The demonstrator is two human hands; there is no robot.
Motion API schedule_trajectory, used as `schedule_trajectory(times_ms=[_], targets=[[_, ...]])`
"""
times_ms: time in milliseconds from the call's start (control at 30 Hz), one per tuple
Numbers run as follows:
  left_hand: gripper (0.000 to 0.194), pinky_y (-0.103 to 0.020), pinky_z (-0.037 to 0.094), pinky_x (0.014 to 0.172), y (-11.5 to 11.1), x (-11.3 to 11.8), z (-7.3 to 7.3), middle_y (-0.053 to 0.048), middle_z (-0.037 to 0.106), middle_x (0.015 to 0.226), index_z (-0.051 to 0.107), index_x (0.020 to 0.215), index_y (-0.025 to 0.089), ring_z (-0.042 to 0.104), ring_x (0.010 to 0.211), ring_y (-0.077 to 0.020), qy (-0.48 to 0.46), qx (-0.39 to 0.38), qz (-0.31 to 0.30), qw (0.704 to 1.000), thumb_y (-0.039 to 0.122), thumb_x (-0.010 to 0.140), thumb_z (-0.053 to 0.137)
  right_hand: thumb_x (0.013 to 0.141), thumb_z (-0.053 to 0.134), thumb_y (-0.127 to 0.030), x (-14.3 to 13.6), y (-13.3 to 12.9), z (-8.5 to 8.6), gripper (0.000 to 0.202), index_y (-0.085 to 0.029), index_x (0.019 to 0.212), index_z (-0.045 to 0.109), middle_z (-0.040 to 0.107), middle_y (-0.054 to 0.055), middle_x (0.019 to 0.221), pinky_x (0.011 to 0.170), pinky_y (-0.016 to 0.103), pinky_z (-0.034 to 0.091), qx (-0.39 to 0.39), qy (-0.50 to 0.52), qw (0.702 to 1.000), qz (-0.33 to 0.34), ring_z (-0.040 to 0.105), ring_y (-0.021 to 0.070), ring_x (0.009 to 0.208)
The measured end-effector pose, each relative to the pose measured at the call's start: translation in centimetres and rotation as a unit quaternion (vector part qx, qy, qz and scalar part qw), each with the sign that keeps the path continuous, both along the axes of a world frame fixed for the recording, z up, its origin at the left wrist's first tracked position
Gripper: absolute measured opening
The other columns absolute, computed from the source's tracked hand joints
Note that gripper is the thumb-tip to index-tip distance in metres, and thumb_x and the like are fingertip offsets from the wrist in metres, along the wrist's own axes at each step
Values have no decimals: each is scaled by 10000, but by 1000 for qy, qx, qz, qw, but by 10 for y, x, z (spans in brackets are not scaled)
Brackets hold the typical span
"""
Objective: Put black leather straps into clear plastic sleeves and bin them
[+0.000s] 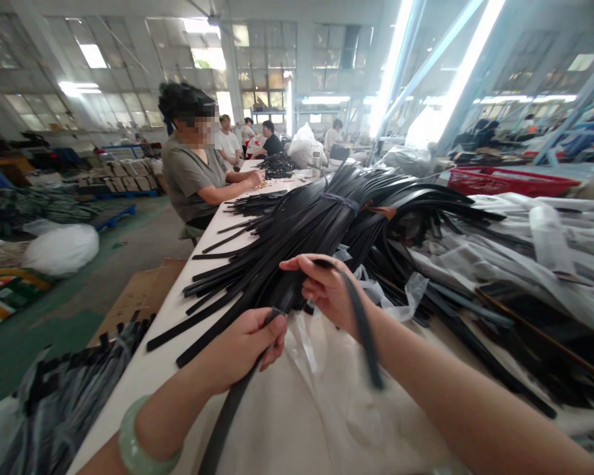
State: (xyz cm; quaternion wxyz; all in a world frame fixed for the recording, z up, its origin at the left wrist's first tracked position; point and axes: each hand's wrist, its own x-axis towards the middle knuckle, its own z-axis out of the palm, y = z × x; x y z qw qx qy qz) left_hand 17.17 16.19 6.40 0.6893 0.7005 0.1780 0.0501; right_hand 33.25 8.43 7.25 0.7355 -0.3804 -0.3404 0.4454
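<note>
My left hand [247, 346], with a pale green bangle [146, 439] on its wrist, is closed on a flat black strap [228, 415]. The strap runs down from the fist to the bottom edge of the picture. To its right and a little higher, my right hand [329, 290] pinches another length of black strap [360, 323], which bends over the fingers and hangs down beside the wrist. Whether both lengths belong to one strap I cannot tell. Just beyond both hands lies a big bundle of black straps [307, 224], tied with a dark band [344, 201].
The white table [178, 323] runs away from me. A co-worker [188, 158] sits at its left side. White plastic wrapping [495, 257] and a red crate [509, 181] are on the right. More straps in plastic [74, 402] stand low at the left, near flattened cardboard [138, 293].
</note>
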Motion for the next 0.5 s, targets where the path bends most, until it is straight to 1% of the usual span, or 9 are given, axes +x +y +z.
schedule_trajectory(times_ms=[67,133,200,267,300,333,367,433,500], targets=[[364,-199,241,434,0,-1,0,61,426,499,472,711,158,337,435,-54,-3,15,7,1000,481,878,468,727,721,-373,4,3,-2,228,-158,802,715,707,37,755,404,185,283,6,23,999,-34,255,15,409],[371,-203,245,443,1,-1,-1,57,426,506,474,706,156,343,445,-56,-9,38,4,999,484,879,464,720,721,-392,-3,6,-8,257,-148,797,707,724,79,829,408,182,309,-29,45,998,-26,274,11,403],[381,-209,246,447,0,-1,-2,54,422,513,473,697,154,347,451,-59,-11,54,-3,998,491,875,463,712,721,-413,-15,6,-14,291,-133,791,709,724,92,777,403,182,321,-73,54,996,12,297,12,389],[380,-216,251,446,-1,-1,-2,54,420,529,473,705,155,347,446,-60,-15,52,2,999,500,865,468,698,729,-413,-23,4,-16,302,-125,788,717,719,91,741,383,182,305,-96,36,994,49,315,17,383],[377,-218,255,445,-2,0,-2,54,424,536,472,707,158,349,443,-60,-16,49,8,999,503,859,473,696,729,-415,-23,3,-15,306,-124,791,721,719,93,745,371,183,289,-98,18,994,55,315,18,380],[376,-219,260,446,-3,0,-1,53,429,541,469,704,160,350,441,-60,-14,48,15,999,504,856,477,700,725,-419,-21,3,-12,309,-123,792,724,719,93,755,362,184,273,-94,-1,994,47,304,18,379],[378,-219,261,448,-4,0,-1,52,432,539,465,695,162,349,442,-60,-10,50,19,999,504,856,475,707,717,-426,-16,2,-9,311,-125,783,725,718,91,761,359,185,265,-85,-16,996,21,292,17,380],[389,-218,258,452,-4,0,0,52,429,518,456,672,164,344,445,-61,3,60,16,998,502,865,460,725,695,-450,-6,3,-5,324,-128,738,724,708,78,736,372,191,282,-57,-37,995,-66,295,23,393],[388,-218,256,456,-3,1,0,53,432,510,459,678,164,346,449,-63,4,63,15,998,501,870,451,732,680,-474,-2,4,-4,344,-134,702,724,690,64,692,405,200,324,-45,-54,989,-132,346,42,422]])
